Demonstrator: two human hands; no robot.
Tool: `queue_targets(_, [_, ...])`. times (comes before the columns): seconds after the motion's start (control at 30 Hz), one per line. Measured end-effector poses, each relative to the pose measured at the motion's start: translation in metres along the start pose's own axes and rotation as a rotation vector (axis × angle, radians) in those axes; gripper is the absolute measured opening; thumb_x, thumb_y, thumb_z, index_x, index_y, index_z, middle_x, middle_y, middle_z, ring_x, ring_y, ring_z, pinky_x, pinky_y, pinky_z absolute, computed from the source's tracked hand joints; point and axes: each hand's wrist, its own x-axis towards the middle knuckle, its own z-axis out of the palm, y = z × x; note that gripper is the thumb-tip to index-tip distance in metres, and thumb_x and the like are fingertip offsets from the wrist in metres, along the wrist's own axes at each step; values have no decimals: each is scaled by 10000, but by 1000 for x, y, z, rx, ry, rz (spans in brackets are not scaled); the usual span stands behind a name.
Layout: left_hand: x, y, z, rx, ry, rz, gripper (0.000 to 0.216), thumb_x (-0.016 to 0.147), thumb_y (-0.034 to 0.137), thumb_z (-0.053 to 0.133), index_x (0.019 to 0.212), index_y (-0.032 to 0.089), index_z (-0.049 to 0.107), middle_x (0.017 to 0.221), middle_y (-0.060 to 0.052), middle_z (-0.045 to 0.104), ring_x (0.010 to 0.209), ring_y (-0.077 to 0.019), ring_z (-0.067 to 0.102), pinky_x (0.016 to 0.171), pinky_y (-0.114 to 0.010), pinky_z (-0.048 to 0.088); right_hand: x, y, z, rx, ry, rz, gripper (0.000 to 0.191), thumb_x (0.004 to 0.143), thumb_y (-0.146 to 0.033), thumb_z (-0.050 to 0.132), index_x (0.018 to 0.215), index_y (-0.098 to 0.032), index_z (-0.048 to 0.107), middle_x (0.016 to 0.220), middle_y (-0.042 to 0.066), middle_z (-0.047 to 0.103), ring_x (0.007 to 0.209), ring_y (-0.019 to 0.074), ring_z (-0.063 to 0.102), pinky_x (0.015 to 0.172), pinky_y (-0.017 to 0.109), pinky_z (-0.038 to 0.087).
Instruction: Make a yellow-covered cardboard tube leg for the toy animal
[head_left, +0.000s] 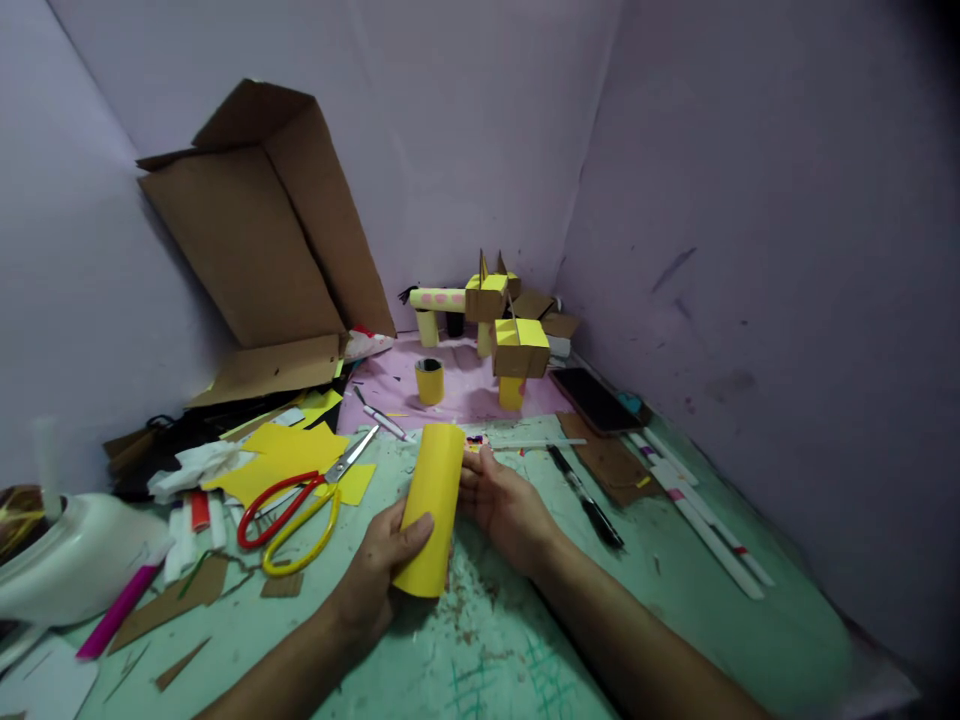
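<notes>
A yellow paper tube [430, 505] stands tilted in front of me. My left hand [386, 560] grips its lower left side, the thumb lying across the front. Beside the tube's right edge is my right hand [506, 505], palm turned inward with fingers stretched out; its fingertips are partly hidden behind the tube. Beyond it, a short yellow ring [430, 385] stands on pink cloth. Near that ring are a yellow-topped cardboard head piece [520, 350] on a yellow tube and a spotted yellow animal figure [442, 300] made of tubes and cardboard.
Scissors [319, 500] with red and yellow handles lie at left, by yellow paper scraps [289, 450]. A black pen [585, 500], a phone [596, 400] and white sticks [709, 525] lie at right. A cardboard box [262, 230] leans on the wall; a white pot [82, 560] stands near left.
</notes>
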Motion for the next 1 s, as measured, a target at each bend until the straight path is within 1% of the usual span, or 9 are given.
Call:
queue_targets(0.1, [-1,0,2,-53,-8,-7,438,638,454,729,874,138,540,625,-22,602,500,-132,540,453,-230,442,0,-1,-1,19,4,31,458,765,-589,582,883,-160,691,743,50,724,691,179,659,749,310,474])
queue_targets(0.2, [-3,0,2,-105,-37,-22,424,625,436,736,856,133,549,619,-40,625,477,-145,560,431,-235,439,0,0,-2,25,3,46,437,801,-570,551,876,-164,693,755,48,726,691,169,658,745,293,474])
queue_targets(0.37, [-3,0,-3,-216,-126,-97,450,636,504,689,878,157,537,640,-55,649,464,-179,583,409,-266,448,-1,4,5,-1,-25,50,501,732,-614,609,882,-144,698,711,49,697,663,165,634,677,268,478])
queue_targets(0.53, [-1,0,-7,-257,-175,-162,451,640,524,671,856,142,568,658,-77,656,487,-190,598,464,-311,490,-3,10,8,-38,-20,1,355,655,-479,752,799,-163,678,659,11,643,554,121,559,522,217,442])
queue_targets(0.6, [-1,-2,-8,-248,-165,-141,450,671,513,661,899,132,587,717,-94,671,573,-206,634,574,-343,521,-3,10,6,-46,-1,-17,337,667,-450,754,839,-173,667,646,-5,626,514,106,533,478,205,422])
queue_targets(0.7, [0,-6,-10,-196,-138,-65,518,651,444,739,1042,143,580,846,-89,668,724,-221,653,674,-343,528,0,11,1,-57,50,-57,366,686,-441,743,935,-194,641,724,-10,645,563,101,560,527,202,455])
queue_targets(0.8, [2,-11,-13,-117,-145,-5,600,582,355,821,1080,136,567,845,-76,648,703,-211,640,630,-321,531,1,13,0,-90,65,-84,412,690,-437,742,1001,-201,610,775,-8,648,592,109,578,521,204,454])
queue_targets(0.9, [4,-13,-14,-70,-170,24,574,601,359,809,1067,130,563,821,-67,630,682,-198,629,608,-314,531,0,15,2,-138,32,-93,434,709,-471,710,1024,-194,600,743,-3,640,536,115,554,462,212,422])
queue_targets(1.0, [3,-14,-13,-46,-202,34,548,617,400,789,1041,133,569,798,-46,592,668,-184,600,578,-311,532,-3,15,4,-195,-9,-122,429,664,-453,752,969,-181,624,773,9,651,621,135,580,589,246,469])
